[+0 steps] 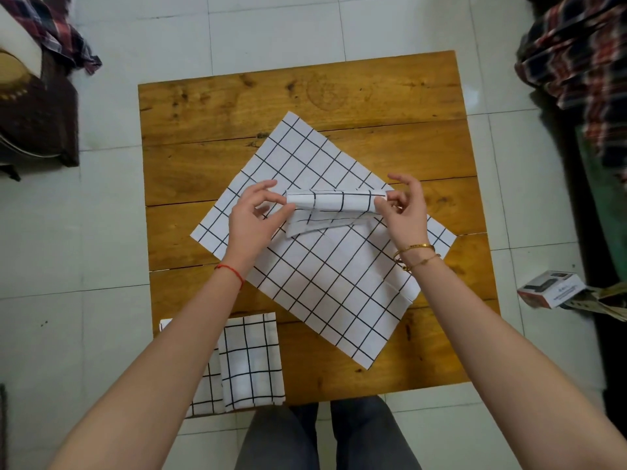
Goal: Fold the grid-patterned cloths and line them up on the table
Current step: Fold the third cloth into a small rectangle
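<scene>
Pale floor tiles surround a square wooden plank table [305, 96], with plaid fabric heaped at the far left and far right edges of the room and a small red-and-white box [551, 289] on the floor to the right. A large white cloth with a black grid [322, 273] lies flat and turned diagonally across the middle of the table. Above it, the left hand [252, 218] and the right hand [403, 206] each pinch one end of a smaller folded grid cloth [334, 205], held in the air with a loose layer drooping beneath it. Two folded grid cloths [251, 364] sit side by side at the near left corner, the left one partly hidden by the forearm.

The drooping layer is the likely trouble: with only fingertip pinches at the ends, it could slip free and undo the fold. Setting the piece down on the spread cloth could also rumple that one. The row at the near edge leaves little margin, so a careless placement might hang off the table.
</scene>
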